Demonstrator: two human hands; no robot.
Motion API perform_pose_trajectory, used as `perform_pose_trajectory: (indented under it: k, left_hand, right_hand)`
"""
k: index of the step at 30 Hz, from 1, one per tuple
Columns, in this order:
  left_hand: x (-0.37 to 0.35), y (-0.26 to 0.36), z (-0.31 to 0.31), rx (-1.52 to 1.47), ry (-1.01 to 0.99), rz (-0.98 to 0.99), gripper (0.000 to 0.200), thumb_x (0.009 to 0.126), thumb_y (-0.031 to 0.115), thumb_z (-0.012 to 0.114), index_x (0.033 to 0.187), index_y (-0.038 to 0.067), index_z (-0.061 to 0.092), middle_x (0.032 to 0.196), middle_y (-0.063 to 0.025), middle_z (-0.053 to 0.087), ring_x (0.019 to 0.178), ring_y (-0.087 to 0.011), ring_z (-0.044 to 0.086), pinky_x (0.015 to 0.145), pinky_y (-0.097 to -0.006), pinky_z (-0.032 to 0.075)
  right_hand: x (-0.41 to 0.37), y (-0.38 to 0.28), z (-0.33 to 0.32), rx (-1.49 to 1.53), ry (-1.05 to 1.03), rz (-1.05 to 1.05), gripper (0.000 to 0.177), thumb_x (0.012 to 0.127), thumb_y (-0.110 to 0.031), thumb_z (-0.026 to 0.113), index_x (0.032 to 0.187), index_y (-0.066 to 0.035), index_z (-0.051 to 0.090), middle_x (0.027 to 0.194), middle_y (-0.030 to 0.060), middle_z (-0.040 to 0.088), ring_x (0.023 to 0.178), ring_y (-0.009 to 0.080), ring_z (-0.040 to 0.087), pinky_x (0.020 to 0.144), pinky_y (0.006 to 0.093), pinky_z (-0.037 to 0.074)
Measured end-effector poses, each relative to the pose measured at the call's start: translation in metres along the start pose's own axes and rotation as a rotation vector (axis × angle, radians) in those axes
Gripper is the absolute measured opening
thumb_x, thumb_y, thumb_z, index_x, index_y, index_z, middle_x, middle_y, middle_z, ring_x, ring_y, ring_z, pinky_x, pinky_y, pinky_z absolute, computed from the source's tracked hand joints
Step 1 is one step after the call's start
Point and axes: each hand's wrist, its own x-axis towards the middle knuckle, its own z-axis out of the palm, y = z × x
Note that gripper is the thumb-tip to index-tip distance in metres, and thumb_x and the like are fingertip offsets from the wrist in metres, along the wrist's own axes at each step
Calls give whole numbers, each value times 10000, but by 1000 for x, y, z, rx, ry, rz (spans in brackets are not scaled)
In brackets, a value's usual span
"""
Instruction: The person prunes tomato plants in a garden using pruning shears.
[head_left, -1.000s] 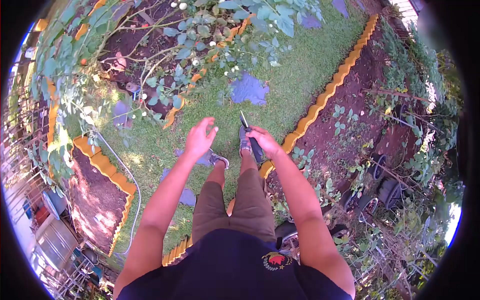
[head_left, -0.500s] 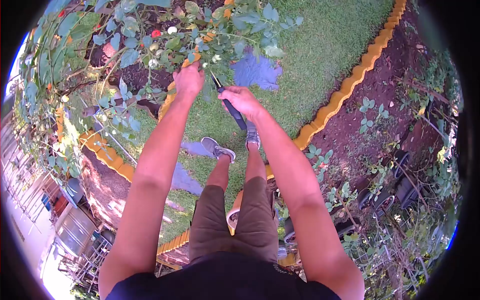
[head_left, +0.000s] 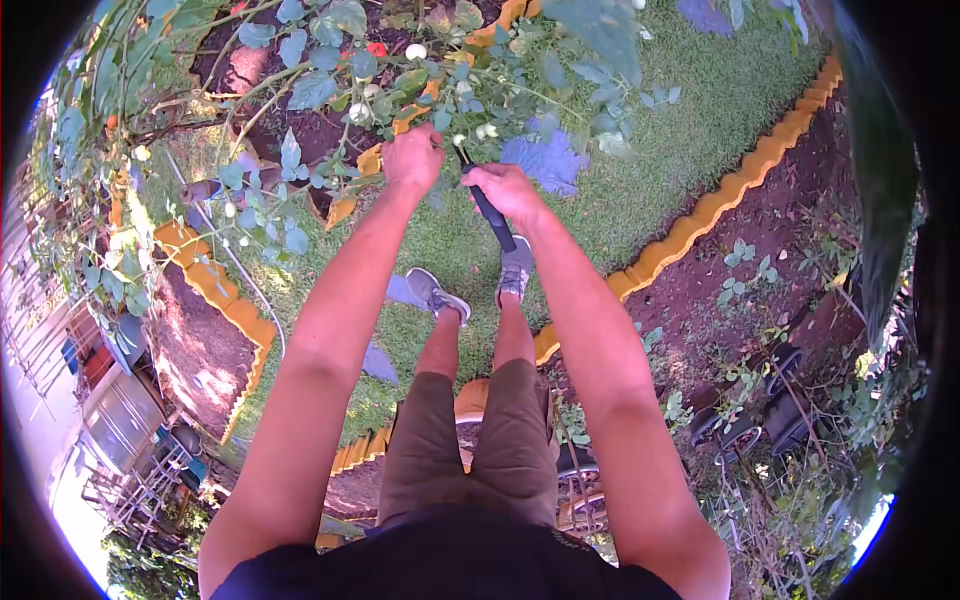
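Observation:
My left hand [head_left: 412, 160] is closed at the lower edge of a tomato plant [head_left: 316, 90], its fingers among the stems. What they grip is hidden. Wrapped round the black handles of pruning shears [head_left: 490, 212] is my right hand [head_left: 507, 190], just to the right of the left one. The narrow tips point up toward the plant and look slightly parted. Pale unripe tomatoes [head_left: 486, 131] hang just above the tips. Farther up, a red tomato [head_left: 376, 48] shows between the leaves.
Wavy yellow edging [head_left: 690, 232] borders the grass [head_left: 690, 130] and a soil bed on the right. More yellow edging [head_left: 215, 285] runs on the left. Bluish-grey flat patches [head_left: 545, 160] lie in the grass. Dark wheels or tyres [head_left: 740, 435] and shrubs stand lower right.
Both hands and the shears appear farther right, and the plant has shifted right and down as the view moved. The shears' tips now look parted. A dark blurred leaf has appeared at the right edge.

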Motion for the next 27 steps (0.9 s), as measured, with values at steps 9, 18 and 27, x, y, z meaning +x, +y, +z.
perform_pose_trajectory:
  k: [9,18,27]
  left_hand:
    - [-10,-9,1,-126,44,44,179,773,138,696,949,109,717,921,-121,745,895,-318,711,852,-460,519]
    - [-128,-46,22,29,62,481,170,767,66,650,932,94,677,919,-84,615,973,-273,615,852,-432,489]
    - [-113,-129,41,542,-241,954,177,816,124,579,987,118,623,959,-37,589,1000,-205,636,870,-372,512]
  right_hand:
    - [7,9,2,-282,79,-30,404,831,-193,750,1158,38,693,777,43,664,643,121,602,583,281,491]
    - [-61,45,-5,-33,16,102,554,819,-212,732,1286,55,603,866,69,673,708,127,619,621,273,505]
    - [-165,179,-35,46,63,388,359,849,-170,710,1148,17,637,813,57,653,655,128,601,604,266,499]
